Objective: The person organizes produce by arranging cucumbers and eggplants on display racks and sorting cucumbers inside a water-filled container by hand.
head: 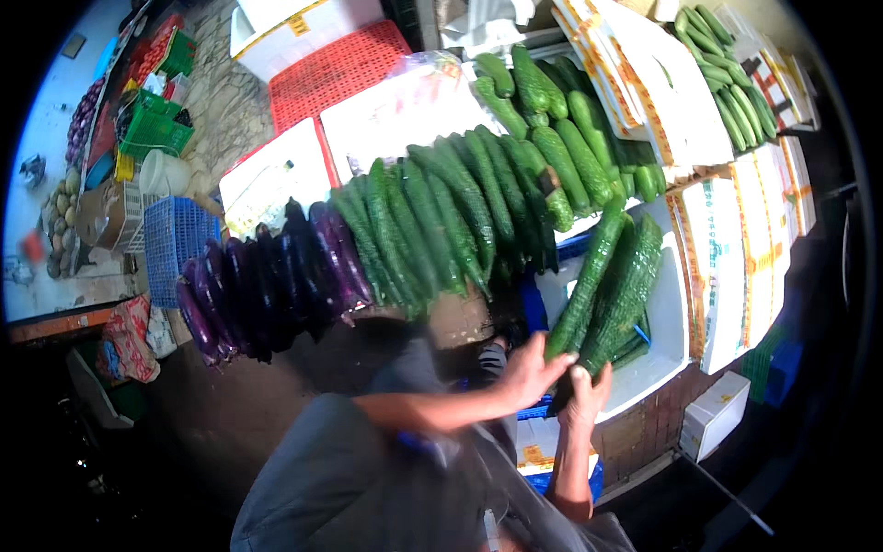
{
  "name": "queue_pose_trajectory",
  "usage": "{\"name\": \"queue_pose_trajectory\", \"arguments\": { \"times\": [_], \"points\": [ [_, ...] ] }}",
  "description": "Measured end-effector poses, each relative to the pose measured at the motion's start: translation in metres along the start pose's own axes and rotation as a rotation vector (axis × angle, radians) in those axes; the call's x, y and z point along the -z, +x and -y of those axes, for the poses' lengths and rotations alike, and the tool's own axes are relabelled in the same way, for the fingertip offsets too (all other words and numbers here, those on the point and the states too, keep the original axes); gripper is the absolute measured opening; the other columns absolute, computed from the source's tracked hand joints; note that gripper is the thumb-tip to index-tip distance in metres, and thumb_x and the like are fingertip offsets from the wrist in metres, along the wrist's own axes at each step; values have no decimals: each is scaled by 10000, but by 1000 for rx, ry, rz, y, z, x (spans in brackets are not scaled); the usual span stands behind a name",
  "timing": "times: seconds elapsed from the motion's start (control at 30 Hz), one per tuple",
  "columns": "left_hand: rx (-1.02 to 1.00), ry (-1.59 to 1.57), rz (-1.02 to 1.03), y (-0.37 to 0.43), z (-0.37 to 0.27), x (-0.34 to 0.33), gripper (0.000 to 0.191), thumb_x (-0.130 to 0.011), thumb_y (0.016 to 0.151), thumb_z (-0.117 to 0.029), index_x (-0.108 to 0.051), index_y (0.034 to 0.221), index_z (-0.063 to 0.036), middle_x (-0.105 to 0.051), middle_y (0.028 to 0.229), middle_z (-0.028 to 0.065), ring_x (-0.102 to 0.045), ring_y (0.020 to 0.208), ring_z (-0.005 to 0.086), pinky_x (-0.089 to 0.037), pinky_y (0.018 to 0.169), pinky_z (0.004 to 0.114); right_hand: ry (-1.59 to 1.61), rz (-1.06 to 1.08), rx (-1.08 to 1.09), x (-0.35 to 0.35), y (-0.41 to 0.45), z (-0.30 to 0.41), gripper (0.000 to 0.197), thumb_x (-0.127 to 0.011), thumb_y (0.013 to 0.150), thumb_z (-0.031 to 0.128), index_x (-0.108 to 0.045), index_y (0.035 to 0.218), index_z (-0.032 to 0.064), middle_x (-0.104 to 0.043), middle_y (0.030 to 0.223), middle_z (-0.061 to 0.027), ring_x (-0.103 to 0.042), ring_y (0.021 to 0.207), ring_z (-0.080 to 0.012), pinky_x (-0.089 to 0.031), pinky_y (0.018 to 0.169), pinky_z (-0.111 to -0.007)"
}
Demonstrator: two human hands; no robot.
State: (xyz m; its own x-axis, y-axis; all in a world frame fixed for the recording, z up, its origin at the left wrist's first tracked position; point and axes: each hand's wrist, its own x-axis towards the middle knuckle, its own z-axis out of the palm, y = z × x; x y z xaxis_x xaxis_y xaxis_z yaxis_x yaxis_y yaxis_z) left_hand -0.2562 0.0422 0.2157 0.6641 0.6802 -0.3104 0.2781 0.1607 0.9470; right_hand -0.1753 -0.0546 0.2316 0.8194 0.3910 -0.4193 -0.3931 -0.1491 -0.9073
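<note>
My left hand (532, 374) grips the lower end of a long, bumpy green cucumber (586, 283). Beside it, my right hand (586, 395) holds the lower end of a thicker green cucumber (626, 297). Another dark green cucumber is partly hidden between these two. All are tilted over a white foam box (666, 303), where more green vegetables (633, 348) lie partly covered by the held ones. To the left, a row of long green cucumbers (455, 200) hangs over the near edge of the display, followed by a row of dark purple eggplants (269, 283).
Shorter, thick green cucumbers (572, 155) are piled behind the row. White foam boxes (738, 255) stand at the right, with slim green vegetables (741, 103) above. A red plastic crate (338, 72) and a blue basket (181, 241) are at the left. A metal rod (728, 493) juts out low on the right.
</note>
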Motion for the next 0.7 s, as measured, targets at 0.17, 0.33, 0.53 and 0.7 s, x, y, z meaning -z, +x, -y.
{"name": "queue_pose_trajectory", "arguments": {
  "times": [0.17, 0.33, 0.53, 0.7],
  "points": [
    [30, -145, -416, -19, -5, 107, 322, -628, 930, -230, -547, 1110, 24, -642, 937, 161, -626, 842, 230, -499, 735, 346, -271, 390, -7, -108, 2, -21, 598, -762, 743, 145, -489, 1238, -50, -619, 1068, -115, -592, 936, -165, -499, 831, -295],
    [82, -172, -577, -15, 70, 178, 216, -557, 962, -114, -548, 1139, 10, -636, 1029, 64, -571, 911, 116, -472, 799, 275, -257, 608, -91, -201, 5, -64, 609, -760, 752, 202, -496, 1233, -62, -636, 1074, -137, -609, 933, -179, -513, 811, -314],
    [153, -250, -657, 4, 120, 224, 199, -589, 946, -164, -574, 1054, 2, -619, 881, 34, -544, 774, 89, -455, 684, 266, -563, 600, -52, -265, 12, -88, 758, -770, 731, 263, -433, 1306, -100, -626, 1108, -222, -627, 980, -241, -517, 836, -338],
    [285, -249, -580, 1, 155, 237, 344, -598, 910, -204, -554, 1154, 35, -650, 1023, 159, -622, 916, 230, -482, 812, 358, -682, 521, 95, -261, 14, -104, 943, -781, 732, 355, -317, 1375, -155, -544, 1234, -298, -570, 1118, -305, -454, 962, -360]
  ]
}}
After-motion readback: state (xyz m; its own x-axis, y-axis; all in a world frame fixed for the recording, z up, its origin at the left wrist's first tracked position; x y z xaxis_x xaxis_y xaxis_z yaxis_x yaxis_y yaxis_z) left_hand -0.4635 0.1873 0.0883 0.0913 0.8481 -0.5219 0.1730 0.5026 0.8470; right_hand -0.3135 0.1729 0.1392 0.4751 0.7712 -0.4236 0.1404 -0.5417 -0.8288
